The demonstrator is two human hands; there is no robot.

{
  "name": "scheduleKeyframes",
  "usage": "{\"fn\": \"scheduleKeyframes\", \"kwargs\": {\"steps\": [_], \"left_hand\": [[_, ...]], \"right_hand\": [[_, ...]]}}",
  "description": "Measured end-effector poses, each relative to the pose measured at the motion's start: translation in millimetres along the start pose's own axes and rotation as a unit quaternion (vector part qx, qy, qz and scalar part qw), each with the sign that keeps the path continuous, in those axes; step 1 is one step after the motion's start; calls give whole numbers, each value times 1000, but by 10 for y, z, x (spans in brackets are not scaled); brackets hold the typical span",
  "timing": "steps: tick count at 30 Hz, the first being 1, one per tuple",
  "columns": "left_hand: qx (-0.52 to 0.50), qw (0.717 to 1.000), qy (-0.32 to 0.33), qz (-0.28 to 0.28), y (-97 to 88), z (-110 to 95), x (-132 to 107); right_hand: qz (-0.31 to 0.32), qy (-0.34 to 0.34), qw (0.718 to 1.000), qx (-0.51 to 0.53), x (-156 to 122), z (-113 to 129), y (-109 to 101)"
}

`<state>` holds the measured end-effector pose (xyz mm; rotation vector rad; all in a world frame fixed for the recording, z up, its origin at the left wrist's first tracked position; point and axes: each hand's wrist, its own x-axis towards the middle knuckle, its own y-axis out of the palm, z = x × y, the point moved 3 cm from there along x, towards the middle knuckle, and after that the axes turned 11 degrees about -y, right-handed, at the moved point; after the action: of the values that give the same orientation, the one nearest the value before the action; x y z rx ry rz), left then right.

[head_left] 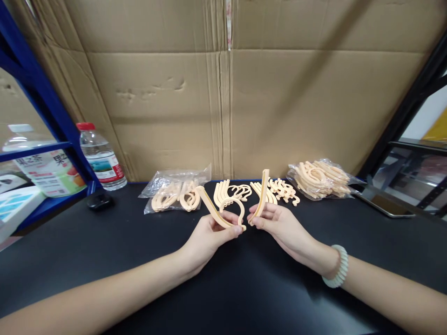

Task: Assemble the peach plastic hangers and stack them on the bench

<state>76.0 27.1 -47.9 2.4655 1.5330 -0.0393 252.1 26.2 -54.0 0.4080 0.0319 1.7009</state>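
Observation:
My left hand is closed on a beige plastic hanger arm joined to a curved hanger hook. The arm slants up to the left, and the hook arches to its right. A second beige hanger arm stands nearly upright, its lower end pinched between the thumb and fingers of my right hand. A small gap separates the two held pieces. Just behind them on the black table lie several loose hanger arms, a group of hooks and several small curved pieces.
A clear bag of beige pieces lies at the back left, a fuller bag at the back right. Further left are a black mouse and a red-capped water bottle. A dark tablet-like slab lies right. Cardboard walls the back.

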Motion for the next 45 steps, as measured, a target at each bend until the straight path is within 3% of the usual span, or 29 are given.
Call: {"fn": "scheduleKeyframes", "kwargs": {"steps": [10,20,29,34,41,45], "left_hand": [[37,998,14,47,-19,-1,21],[54,997,25,45,27,-36,-12],[50,998,14,-26,55,-59,-77],[34,998,8,-46,49,-39,-72],[1,998,-9,-65,46,4,-70],[-41,995,-22,-87,-61,-5,-32]], "right_hand": [[124,-24,992,-24,11,-20,41],[150,-69,981,-103,-9,107,115],[130,-101,980,-112,-72,72,129],[83,-99,983,-133,-97,72,123],[47,-53,991,-111,-52,35,123],[62,-35,996,-46,56,118,-38]]}}
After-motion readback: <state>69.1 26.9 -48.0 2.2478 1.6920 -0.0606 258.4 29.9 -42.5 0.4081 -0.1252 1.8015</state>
